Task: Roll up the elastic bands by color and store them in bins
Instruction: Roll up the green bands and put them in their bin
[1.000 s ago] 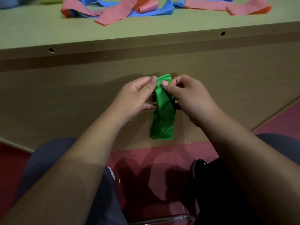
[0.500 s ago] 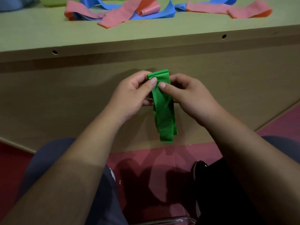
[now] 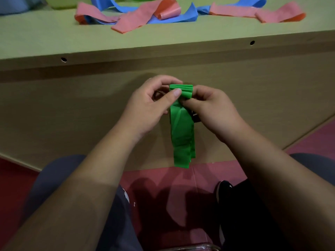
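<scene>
Both hands, left hand (image 3: 145, 109) and right hand (image 3: 212, 109), are pinching the green band (image 3: 182, 134), rolling its top; tail hanging, more turns likely needed next.

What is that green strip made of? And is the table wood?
The green band looks like thin, stretchy rubber or latex: it is matte and limp, and hangs in soft creases. The table looks like laminated wood board: it is smooth, flat and pale tan, with round holes in its front edge. Both are guesses from looks alone.
</scene>
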A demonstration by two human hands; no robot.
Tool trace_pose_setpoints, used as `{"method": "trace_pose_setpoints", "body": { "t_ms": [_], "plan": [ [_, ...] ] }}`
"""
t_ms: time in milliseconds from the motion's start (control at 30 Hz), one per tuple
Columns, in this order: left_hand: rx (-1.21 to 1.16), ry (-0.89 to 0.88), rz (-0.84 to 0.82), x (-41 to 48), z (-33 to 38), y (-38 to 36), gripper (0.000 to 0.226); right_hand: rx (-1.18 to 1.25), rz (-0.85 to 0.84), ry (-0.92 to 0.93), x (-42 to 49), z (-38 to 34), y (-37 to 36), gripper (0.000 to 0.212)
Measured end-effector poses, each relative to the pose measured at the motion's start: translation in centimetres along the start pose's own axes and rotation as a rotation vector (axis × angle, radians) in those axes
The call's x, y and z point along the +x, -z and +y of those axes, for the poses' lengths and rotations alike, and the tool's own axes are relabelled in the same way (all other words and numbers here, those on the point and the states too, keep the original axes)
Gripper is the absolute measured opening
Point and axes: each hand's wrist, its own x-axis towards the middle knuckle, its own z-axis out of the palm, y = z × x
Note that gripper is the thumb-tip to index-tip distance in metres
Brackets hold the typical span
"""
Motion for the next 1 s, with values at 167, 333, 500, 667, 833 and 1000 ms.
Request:
{"method": "trace_pose_setpoints", "body": {
  "t_ms": [167,333,500,667,833,1000],
  "plan": [
    [0.011,-0.013,0.083,-0.23,0.0,-0.37,0.011,0.129,-0.079,-0.095,-0.03,0.0,0.15,0.017],
    [-0.048,0.004,0.078,-0.34,0.11,-0.57,0.012,0.225,-0.082,-0.158,0.06,-0.1,0.23,0.021],
    [-0.084,0.01,0.078,-0.36,0.0,-0.45,0.011,0.218,-0.105,-0.173,-0.09,-0.15,-0.03,0.025],
    [-0.081,0.005,0.089,-0.31,-0.28,-0.35,0.013,0.26,-0.116,-0.175,0.13,0.11,-0.21,0.028],
    [-0.045,0.002,0.059,-0.54,0.19,-0.12,0.02,0.26,-0.111,-0.176,0.01,0.33,-0.41,0.026],
    [-0.042,0.047,0.1,-0.3,-0.14,-0.02,0.013,0.258,-0.14,-0.172,-0.01,0.43,-0.53,0.026]
  ]
}}
